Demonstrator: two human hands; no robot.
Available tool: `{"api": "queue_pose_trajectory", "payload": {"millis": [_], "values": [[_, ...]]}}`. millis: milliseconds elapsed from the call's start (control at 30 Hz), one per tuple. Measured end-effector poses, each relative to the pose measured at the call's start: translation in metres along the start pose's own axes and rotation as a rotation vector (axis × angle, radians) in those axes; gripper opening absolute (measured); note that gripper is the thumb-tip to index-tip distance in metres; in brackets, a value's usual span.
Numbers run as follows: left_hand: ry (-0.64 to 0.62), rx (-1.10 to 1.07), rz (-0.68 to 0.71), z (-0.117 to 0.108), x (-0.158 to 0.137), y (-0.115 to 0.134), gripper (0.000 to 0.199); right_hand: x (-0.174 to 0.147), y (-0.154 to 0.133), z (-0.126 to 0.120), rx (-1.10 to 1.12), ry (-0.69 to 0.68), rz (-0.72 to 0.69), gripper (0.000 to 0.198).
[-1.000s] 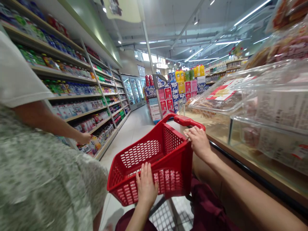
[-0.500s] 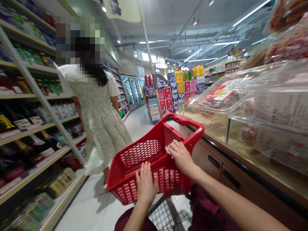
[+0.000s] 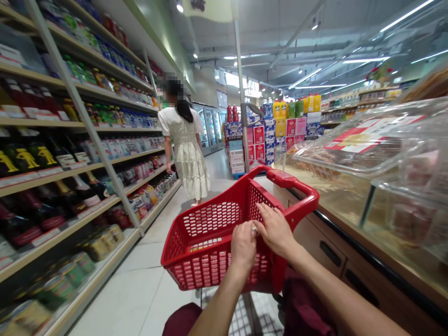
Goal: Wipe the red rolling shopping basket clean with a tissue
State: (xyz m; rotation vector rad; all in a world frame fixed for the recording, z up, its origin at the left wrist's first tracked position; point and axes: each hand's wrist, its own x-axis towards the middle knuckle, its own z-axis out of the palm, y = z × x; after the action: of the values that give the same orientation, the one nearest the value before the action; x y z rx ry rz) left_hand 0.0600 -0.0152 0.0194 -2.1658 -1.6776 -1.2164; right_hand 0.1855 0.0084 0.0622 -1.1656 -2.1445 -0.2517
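A red plastic shopping cart basket [image 3: 205, 273] with perforated sides stands in front of me, its red handle [image 3: 306, 193] at the upper right. Over the basket's near rim, my left hand [image 3: 243, 245] is closed, fingers curled around something mostly hidden. A small whitish bit [image 3: 254, 227] shows between the two hands; its kind cannot be made out. My right hand [image 3: 276, 231] touches or nearly touches the left, its fingers stretched out over the basket and its thumb beside the whitish bit. A yellow-green patch [image 3: 203, 246] shows at the basket's bottom.
Shelves of bottles and cans [image 3: 105, 163] line the left. A person in a pale dress [image 3: 191, 161] walks ahead in the aisle. Stacked drink cartons [image 3: 259, 144] stand beyond the cart. On the right is a wooden counter [image 3: 329, 233] with clear plastic food packs [image 3: 371, 140].
My left hand has moved right and up to my right hand, its fingers now curled. The person has walked farther ahead, and the view has shifted left.
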Motion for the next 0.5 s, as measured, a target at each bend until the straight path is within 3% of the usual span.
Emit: {"api": "queue_pose_trajectory", "payload": {"millis": [100, 200, 267, 400, 500], "values": [[-0.026, 0.151, -0.029, -0.028, -0.038, -0.056, 0.032, -0.005, 0.008, -0.002, -0.064, -0.015, -0.042, 0.034], [0.098, 0.305, -0.060, -0.055, -0.066, -0.100, 0.032, -0.009, 0.001, -0.001, -0.073, 0.001, -0.031, 0.030], [0.116, 0.313, 0.012, -0.054, -0.066, -0.102, 0.033, -0.011, -0.007, 0.000, -0.086, 0.014, -0.010, 0.029], [0.044, 0.236, 0.156, -0.031, -0.049, -0.071, 0.037, -0.016, -0.012, 0.003, -0.094, 0.018, -0.039, 0.026], [0.046, 0.241, 0.152, -0.041, -0.058, -0.086, 0.037, -0.017, -0.007, 0.002, -0.090, 0.020, -0.056, 0.025]]}}
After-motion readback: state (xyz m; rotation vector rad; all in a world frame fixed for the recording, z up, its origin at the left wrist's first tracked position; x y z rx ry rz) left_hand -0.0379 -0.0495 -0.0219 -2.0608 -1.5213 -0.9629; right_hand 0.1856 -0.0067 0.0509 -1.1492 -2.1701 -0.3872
